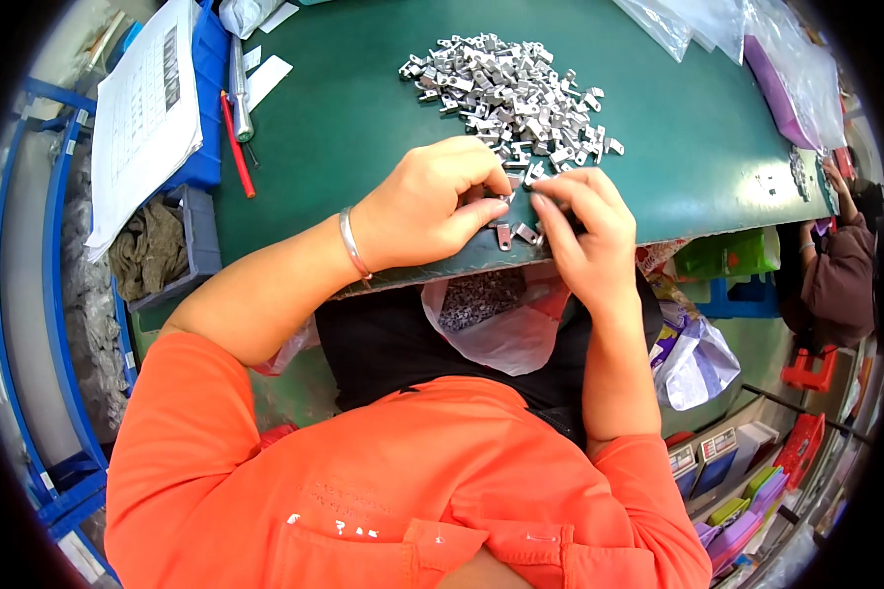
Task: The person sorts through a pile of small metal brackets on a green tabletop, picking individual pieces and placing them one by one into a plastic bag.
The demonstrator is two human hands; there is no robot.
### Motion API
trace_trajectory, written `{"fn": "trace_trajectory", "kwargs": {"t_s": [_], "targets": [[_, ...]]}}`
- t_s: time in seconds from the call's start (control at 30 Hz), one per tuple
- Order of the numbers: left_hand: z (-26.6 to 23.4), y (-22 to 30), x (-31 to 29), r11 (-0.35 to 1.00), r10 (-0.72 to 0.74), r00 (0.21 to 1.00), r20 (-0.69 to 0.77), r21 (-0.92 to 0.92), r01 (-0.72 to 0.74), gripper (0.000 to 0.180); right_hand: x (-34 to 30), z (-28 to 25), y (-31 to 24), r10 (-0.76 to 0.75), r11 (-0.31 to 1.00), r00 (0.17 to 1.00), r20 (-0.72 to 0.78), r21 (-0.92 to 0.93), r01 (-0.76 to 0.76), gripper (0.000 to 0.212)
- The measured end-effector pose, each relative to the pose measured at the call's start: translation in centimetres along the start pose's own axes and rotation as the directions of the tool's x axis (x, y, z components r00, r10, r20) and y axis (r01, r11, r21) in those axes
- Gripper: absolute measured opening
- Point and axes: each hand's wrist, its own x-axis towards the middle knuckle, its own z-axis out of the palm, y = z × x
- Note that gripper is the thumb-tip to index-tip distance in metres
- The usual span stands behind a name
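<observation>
Left hand (432, 201) and right hand (597, 236): thumbs and forefingers drawn narrow; whether either pinches a piece is hard to make out. Metal pieces (525, 98): heaped on the green table (334, 108) beyond the hands, several loose between them. White bag (511, 344): in the lap, partly hidden by the table edge. Purple bin (770, 90): partly covered by clear bags (805, 59).
</observation>
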Motion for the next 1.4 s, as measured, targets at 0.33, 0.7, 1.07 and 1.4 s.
{"fn": "trace_trajectory", "kwargs": {"t_s": [0.33,0.7,1.07,1.4], "targets": [[-0.3,-0.3,-0.1,0.904,-0.283,0.953,0.109,-0.303,0.303,0.010,-0.1,-0.5,0.3,0.192,0.953,0.981,-0.036,0.246,-0.178,0.006],[0.4,0.1,-0.5,0.989,0.098,0.992,0.082,0.099,-0.106,0.025,-0.2,-1.4,0.0,-0.008,1.000,0.993,0.114,0.027,0.005,0.016],[0.4,-0.3,-0.4,0.985,0.106,0.990,0.093,0.129,-0.117,0.020,-0.3,-0.4,0.2,-0.055,0.992,0.993,-0.102,-0.120,0.043,0.012],[-0.4,-0.1,-0.6,0.983,0.117,0.969,0.218,0.112,-0.143,0.037,-1.4,-1.7,-0.8,-0.231,0.969,0.923,0.308,-0.012,0.246,0.027]]}}
